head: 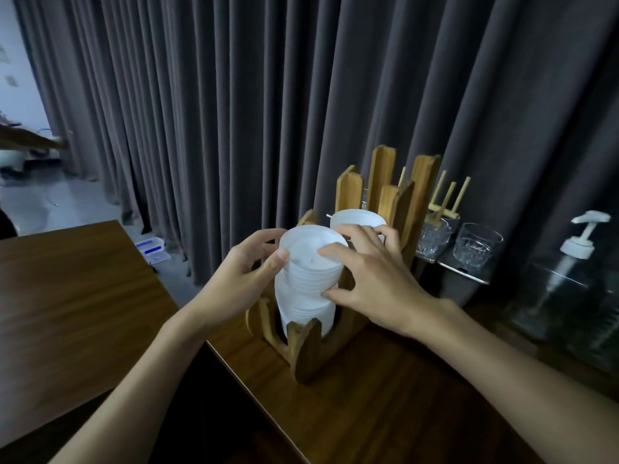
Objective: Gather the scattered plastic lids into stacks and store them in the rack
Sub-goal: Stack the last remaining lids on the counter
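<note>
One lid stack [308,274] between both grips [244,276] [375,279]

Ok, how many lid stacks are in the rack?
2: the front stack, nearest in the rack, held by left hand and right hand; the rear stack behind it. Others may be hidden.

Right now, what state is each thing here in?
Rack: upright on the table.
Front stack: standing in the front slot, held by both hands.
Rear stack: seated in the slot behind.
Left hand: grips front stack.
Right hand: grips front stack.
Glasses: upright.
Pump bottle: upright.
Curtain: drawn.
</note>
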The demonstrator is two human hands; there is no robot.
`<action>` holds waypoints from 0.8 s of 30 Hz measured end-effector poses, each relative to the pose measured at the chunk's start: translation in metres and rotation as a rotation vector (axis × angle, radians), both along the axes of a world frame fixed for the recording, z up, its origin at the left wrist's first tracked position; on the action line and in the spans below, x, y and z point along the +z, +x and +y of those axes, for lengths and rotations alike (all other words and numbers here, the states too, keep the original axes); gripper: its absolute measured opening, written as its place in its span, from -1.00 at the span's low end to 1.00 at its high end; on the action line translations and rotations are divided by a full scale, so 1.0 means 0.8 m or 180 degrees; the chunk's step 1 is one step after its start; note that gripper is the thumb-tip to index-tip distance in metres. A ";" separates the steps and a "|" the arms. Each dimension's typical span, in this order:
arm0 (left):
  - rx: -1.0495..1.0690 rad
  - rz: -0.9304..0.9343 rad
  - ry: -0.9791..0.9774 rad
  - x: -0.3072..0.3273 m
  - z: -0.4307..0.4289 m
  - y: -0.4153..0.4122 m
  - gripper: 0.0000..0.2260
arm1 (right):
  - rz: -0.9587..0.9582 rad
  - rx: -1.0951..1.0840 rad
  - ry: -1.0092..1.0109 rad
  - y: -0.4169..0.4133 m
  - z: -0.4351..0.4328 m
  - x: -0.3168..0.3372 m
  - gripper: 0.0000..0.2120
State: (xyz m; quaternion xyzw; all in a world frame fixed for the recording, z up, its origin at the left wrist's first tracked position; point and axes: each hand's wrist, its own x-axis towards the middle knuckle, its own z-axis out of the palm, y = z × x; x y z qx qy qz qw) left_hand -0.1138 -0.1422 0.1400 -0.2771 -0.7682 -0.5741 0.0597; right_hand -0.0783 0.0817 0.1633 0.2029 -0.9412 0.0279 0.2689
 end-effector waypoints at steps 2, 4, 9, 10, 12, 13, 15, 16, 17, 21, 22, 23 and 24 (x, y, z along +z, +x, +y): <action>-0.0098 0.0018 -0.0013 -0.009 -0.003 -0.005 -0.43 | -0.0033 -0.0050 0.0111 -0.002 0.001 -0.006 -0.49; -0.0130 0.0078 0.0007 -0.015 -0.003 -0.008 -0.43 | -0.0084 -0.0026 0.0137 -0.001 0.003 -0.006 -0.48; -0.0200 0.0154 0.0065 -0.024 0.002 -0.012 -0.63 | -0.0163 0.0086 0.0137 -0.003 0.004 -0.009 -0.43; -0.0178 0.0162 0.0068 -0.026 0.003 -0.012 -0.65 | -0.0165 0.0077 0.0134 -0.003 0.003 -0.011 -0.43; -0.0132 0.0200 0.0075 -0.029 0.005 -0.013 -0.66 | -0.0155 0.0064 0.0117 -0.004 0.001 -0.014 -0.43; -0.0110 0.0230 0.0080 -0.030 0.005 -0.014 -0.67 | -0.0115 0.0065 0.0123 -0.004 0.001 -0.015 -0.43; -0.0052 0.0251 0.0099 -0.030 0.006 -0.014 -0.74 | 0.0033 0.0096 0.0132 -0.005 -0.001 -0.017 -0.41; -0.0025 0.0248 0.0142 -0.030 0.006 -0.014 -0.77 | 0.0100 0.0116 0.0136 -0.004 -0.003 -0.018 -0.40; -0.0018 0.0255 0.0215 -0.030 0.007 -0.014 -0.78 | 0.0165 0.0119 0.0175 -0.004 -0.006 -0.020 -0.40; 0.0039 0.0389 0.0059 -0.036 0.012 -0.017 -0.69 | 0.0252 -0.0045 0.0297 -0.007 -0.013 -0.023 -0.45; 0.0007 0.0395 0.0021 -0.038 0.014 -0.018 -0.67 | 0.0211 -0.0081 0.0258 -0.009 -0.012 -0.023 -0.45; -0.0061 0.0364 0.0010 -0.038 0.017 -0.018 -0.67 | 0.0182 -0.0109 0.0229 -0.010 -0.010 -0.023 -0.46; -0.0128 0.0297 0.0013 -0.038 0.018 -0.017 -0.67 | 0.0170 -0.0134 0.0222 -0.010 -0.008 -0.023 -0.46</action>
